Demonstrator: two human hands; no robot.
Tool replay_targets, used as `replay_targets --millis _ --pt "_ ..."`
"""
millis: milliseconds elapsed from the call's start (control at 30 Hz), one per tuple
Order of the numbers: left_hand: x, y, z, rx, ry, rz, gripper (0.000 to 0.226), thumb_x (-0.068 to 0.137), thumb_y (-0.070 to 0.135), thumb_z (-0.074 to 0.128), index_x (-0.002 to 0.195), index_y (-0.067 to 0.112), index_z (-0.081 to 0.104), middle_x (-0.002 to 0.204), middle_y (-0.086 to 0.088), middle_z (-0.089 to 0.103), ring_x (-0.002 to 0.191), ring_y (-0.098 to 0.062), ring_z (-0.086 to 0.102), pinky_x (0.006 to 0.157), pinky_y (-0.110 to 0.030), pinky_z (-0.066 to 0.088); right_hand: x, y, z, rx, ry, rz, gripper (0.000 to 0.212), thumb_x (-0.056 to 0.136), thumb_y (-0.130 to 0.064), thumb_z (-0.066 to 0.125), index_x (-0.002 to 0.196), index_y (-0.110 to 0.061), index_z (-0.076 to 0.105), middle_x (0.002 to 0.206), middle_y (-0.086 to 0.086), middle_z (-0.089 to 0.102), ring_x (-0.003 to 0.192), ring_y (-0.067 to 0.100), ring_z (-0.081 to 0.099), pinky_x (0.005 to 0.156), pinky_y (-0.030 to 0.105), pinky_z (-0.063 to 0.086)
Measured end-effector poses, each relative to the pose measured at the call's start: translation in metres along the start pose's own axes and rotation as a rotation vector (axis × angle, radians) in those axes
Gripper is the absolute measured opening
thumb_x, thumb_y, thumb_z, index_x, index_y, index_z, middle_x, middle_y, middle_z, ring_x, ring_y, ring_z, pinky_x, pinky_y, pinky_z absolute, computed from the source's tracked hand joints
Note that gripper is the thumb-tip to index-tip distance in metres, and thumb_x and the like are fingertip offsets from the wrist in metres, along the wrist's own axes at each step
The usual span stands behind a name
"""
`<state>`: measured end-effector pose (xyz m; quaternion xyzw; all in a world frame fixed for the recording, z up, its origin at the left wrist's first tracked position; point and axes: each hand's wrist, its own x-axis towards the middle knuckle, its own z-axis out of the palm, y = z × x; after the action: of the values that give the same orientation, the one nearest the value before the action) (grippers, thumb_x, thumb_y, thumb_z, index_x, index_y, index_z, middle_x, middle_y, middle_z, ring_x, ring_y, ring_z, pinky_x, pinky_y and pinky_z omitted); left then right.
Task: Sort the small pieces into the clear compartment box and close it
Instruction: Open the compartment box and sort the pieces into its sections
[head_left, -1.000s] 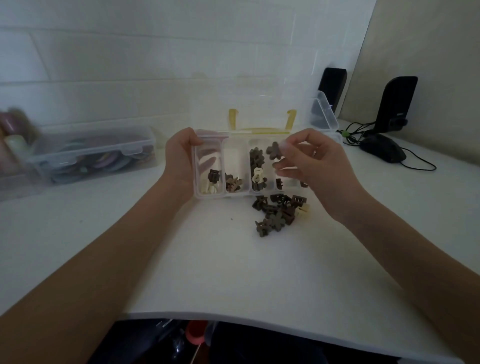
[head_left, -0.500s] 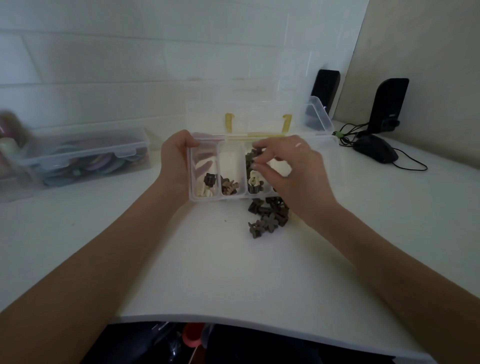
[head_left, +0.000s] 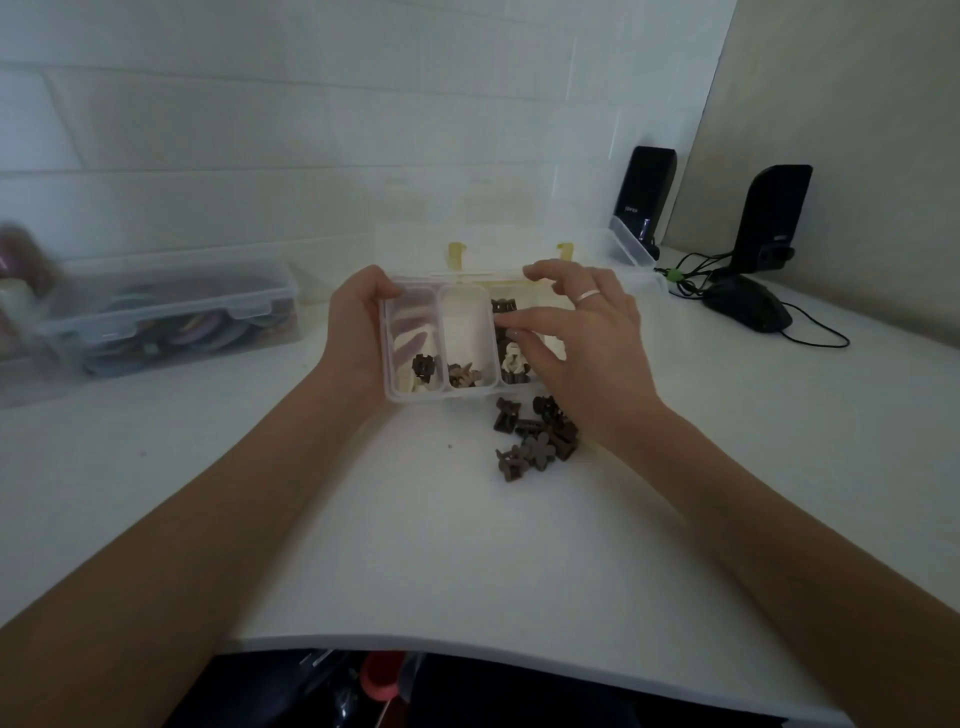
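The clear compartment box (head_left: 466, 322) stands open on the white table, its lid with yellow latches up at the back. My left hand (head_left: 358, 332) grips the box's left end. My right hand (head_left: 582, 338) hovers over the third compartment, fingertips down among the dark and cream pieces there (head_left: 514, 364); I cannot tell whether it pinches a piece. The first two compartments hold a few pieces each. A heap of dark brown small pieces (head_left: 535, 439) lies on the table just in front of the box, partly under my right wrist.
A closed clear storage box (head_left: 171, 317) with coloured things stands at the left. Two black speakers (head_left: 647, 197) and a black mouse (head_left: 748, 309) with cables sit at the back right. The table's front edge (head_left: 467, 642) is close to me.
My right hand, which held a dark piece up above the box, has come down into the third compartment. My left hand has stayed on the box's left end.
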<state>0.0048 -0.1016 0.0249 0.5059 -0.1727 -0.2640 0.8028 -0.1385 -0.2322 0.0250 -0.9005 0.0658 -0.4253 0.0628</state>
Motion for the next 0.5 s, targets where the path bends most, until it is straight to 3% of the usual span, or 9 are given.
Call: replay_targets --millis 167,267,400,500 --pt "0.001 -0.002 -0.002 0.015 0.034 -0.001 0.027 0.056 0.025 0.051 0.080 0.014 0.057 0.101 -0.005 0.067 0.087 -0.021 0.056 0.068 -0.025 0.045 -0.002 0.008 -0.008 0.156 0.079 0.011 0.014 0.085 -0.022 0.065 0.096 -0.026 0.074 0.110 -0.005 0.060 0.097 0.014 0.051 0.089 0.030 0.038" --pt "0.003 -0.003 -0.006 0.021 0.094 -0.027 0.043 0.056 0.028 0.055 0.097 0.014 0.055 0.125 -0.010 0.065 0.093 -0.023 0.060 0.065 -0.027 0.045 0.000 0.007 -0.020 0.210 0.103 0.003 0.010 0.084 -0.030 0.067 0.088 -0.024 0.074 0.090 -0.009 0.063 0.087 0.009 0.053 0.085 0.029 0.040" --pt "0.003 0.000 -0.007 0.008 0.118 -0.031 0.046 0.057 0.027 0.054 0.100 0.013 0.055 0.123 -0.009 0.066 0.091 -0.022 0.058 0.065 -0.028 0.043 -0.001 -0.004 -0.037 0.203 -0.216 -0.080 0.023 0.083 -0.043 0.060 0.077 -0.024 0.072 0.055 -0.010 0.060 0.050 0.002 0.051 0.061 0.019 0.044" --pt "0.003 0.002 -0.007 0.021 0.135 -0.021 0.046 0.056 0.027 0.053 0.099 0.013 0.054 0.116 -0.006 0.067 0.089 -0.022 0.057 0.065 -0.027 0.044 -0.002 -0.013 -0.039 0.001 -0.453 -0.055 0.034 0.078 -0.059 0.053 0.090 -0.034 0.072 0.046 -0.014 0.043 0.043 0.002 0.040 0.050 0.018 0.032"
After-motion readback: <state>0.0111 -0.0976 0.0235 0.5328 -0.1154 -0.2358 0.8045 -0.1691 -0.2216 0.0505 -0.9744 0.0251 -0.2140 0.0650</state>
